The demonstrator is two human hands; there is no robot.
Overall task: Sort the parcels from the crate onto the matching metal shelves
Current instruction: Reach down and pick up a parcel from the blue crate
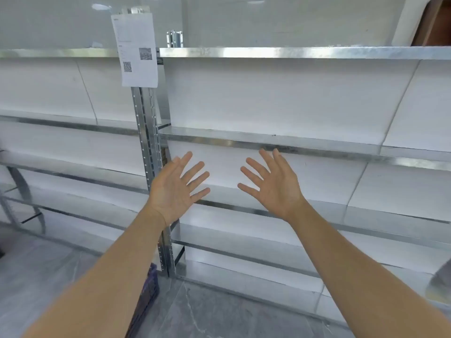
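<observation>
Both my arms reach forward at waist height in front of the metal shelves [268, 140]. My left hand [174, 189] is held palm up with fingers spread and holds nothing. My right hand [273, 184] mirrors it, fingers apart and empty. Both hover in front of the shelf rack's middle levels without touching them. No parcels are visible on the shelves. A dark blue crate [146, 296] shows partly under my left forearm on the floor; what lies inside it is hidden.
A perforated steel upright [147, 147] divides two shelf bays. A white paper sheet with QR codes [135, 50] hangs on that post. Grey marble-look floor [207, 318] lies below. A grey object [439, 284] pokes in at the right edge.
</observation>
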